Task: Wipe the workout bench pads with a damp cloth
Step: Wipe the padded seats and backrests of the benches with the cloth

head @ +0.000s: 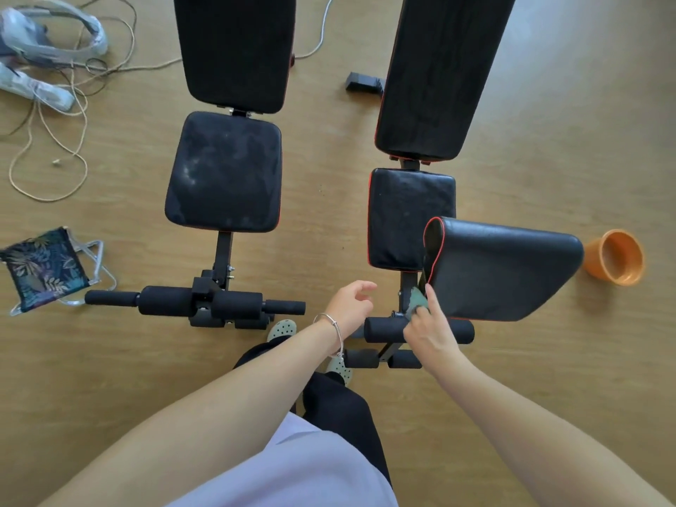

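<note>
Two black workout benches stand side by side on the wooden floor. The left bench has a dusty seat pad [224,172] and a long back pad [236,49]. On the right bench I see a seat pad [398,214], a back pad [439,75] and a raised curl pad [501,268] with red piping. My right hand [428,329] presses a small green cloth [417,301] against the curl pad's near left edge. My left hand [349,303] hovers empty beside it, fingers loosely curled, a bangle on the wrist.
An orange plastic cup [618,258] stands on the floor right of the curl pad. A leaf-print pouch [42,268] lies at left, cords and wrapped parts [47,42] at far left. Foam leg rollers [197,305] sit near my feet.
</note>
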